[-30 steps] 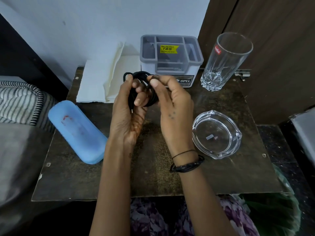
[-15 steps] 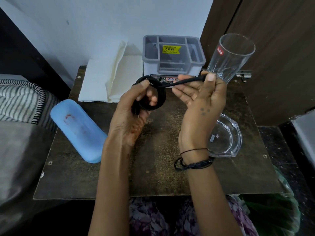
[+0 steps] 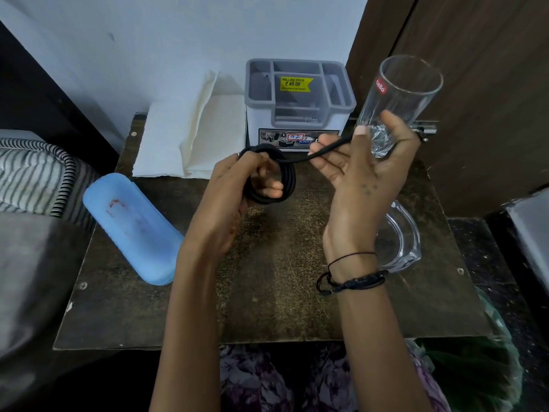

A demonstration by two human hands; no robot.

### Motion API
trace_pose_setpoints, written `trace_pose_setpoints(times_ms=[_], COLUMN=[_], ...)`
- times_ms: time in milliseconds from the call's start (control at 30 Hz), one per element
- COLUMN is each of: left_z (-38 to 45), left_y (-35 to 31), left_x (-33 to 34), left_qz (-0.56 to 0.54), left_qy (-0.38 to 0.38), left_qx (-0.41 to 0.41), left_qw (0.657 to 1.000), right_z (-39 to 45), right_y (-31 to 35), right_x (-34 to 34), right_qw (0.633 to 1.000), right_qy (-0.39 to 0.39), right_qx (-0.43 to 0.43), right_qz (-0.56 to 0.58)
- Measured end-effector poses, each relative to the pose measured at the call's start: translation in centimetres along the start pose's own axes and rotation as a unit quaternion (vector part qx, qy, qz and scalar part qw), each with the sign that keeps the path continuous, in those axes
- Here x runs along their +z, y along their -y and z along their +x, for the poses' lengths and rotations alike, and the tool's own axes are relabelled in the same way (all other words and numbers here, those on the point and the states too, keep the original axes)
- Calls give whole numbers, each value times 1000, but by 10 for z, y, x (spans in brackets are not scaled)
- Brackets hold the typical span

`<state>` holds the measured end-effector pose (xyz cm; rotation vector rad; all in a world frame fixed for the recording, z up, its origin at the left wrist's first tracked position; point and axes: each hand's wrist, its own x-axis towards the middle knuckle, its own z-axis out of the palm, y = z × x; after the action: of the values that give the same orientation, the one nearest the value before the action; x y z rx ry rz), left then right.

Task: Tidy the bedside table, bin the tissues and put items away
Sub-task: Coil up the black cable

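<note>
A coiled black cable (image 3: 271, 176) sits at frame centre, above the dark surface (image 3: 282, 292). The left hand (image 3: 234, 197) curls its grip through the coil; the right hand (image 3: 362, 171) pinches the loose end, stretched toward a glass tumbler (image 3: 401, 99), upper right.

Table (image 3: 267, 307): case (image 3: 130, 227), tissues (image 3: 190, 138), organizer (image 3: 297, 114), tumbler (image 3: 398, 99), ashtray (image 3: 401, 239).

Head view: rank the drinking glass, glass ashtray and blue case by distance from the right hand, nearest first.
From the right hand, which pinches the free end of the black cable:
1. Drinking glass, just behind the fingertips at the table's back right.
2. Glass ashtray, on the table below the hand, partly hidden by the wrist.
3. Blue case, at the table's left edge, beyond the left hand.
</note>
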<state>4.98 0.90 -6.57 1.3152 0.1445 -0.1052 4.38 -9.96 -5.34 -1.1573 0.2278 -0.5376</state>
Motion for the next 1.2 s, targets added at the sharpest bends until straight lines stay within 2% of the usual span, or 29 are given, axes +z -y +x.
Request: trace_pose_setpoints(times_ms=[67, 167, 267, 400, 467, 533, 667, 933, 1067, 1200], left_z=[1, 3, 3, 3, 3, 3, 2, 1, 1, -1], left_y=[0, -1, -2, -3, -4, -4, -4, -6, -6, -8], left_x=[2, 3, 3, 2, 2, 3, 5, 4, -1, -1], left_qz=[-14, -53, -84, -107, -110, -99, -89, -74, -79, -67], left_qy=[-8, -35, -68, -89, -90, -90, -80, -58, -40, -15], left_qx=[-4, -2, 4, 7, 10, 12, 12, 11, -11, -18], left_qw=[1000, 998, 994, 990, 990, 991, 993, 996, 996, 997], right_z=[1, 1, -4, -7, -7, -6, -5, -8, -4, -2], right_y=[-1, -7, -7, -4, -4, -3, -2, -18, -19, -16], right_x=[-2, -3, -1, -1, -2, -5, -4, 0, -3, -2], right_qw=[994, 965, 913, 829, 785, 769, 771, 884, 920, 961], right_qy=[8, 15, 72, 141, 178, 198, 227, 218, 195, 161], right_qx=[-44, -88, -109, -93, -94, -87, -54, -37, -6, 93], right_qz=[-96, -248, -386, -533, -585, -601, -593, -412, -341, -203])
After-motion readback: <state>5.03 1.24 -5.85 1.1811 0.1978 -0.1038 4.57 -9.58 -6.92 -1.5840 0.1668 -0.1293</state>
